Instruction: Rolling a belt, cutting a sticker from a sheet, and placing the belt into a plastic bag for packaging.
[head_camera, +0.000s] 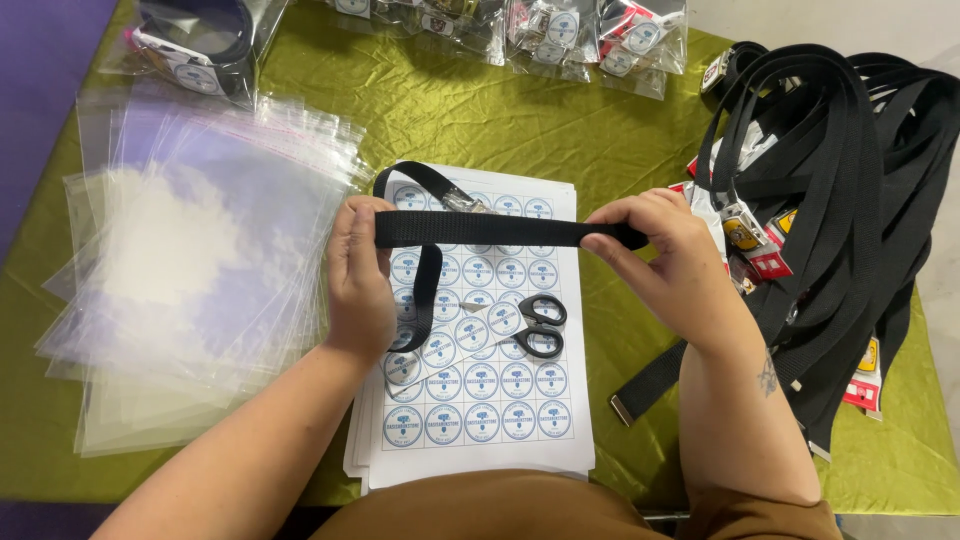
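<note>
a black webbing belt (500, 231) is stretched flat between both hands above a sheet of round blue stickers (480, 400), its buckle end (462, 203) curling back behind. it looks light, limp and slightly coarse, so it should fold readily and grip best pinched across its width near the ends. the left hand (360, 275) clenches one end; the right hand (665, 255) pinches the other. black scissors (530, 322) lie on the stickers, clear bags (190, 270) left, more belts (840, 200) right, on the green tabletop (500, 110).
</note>
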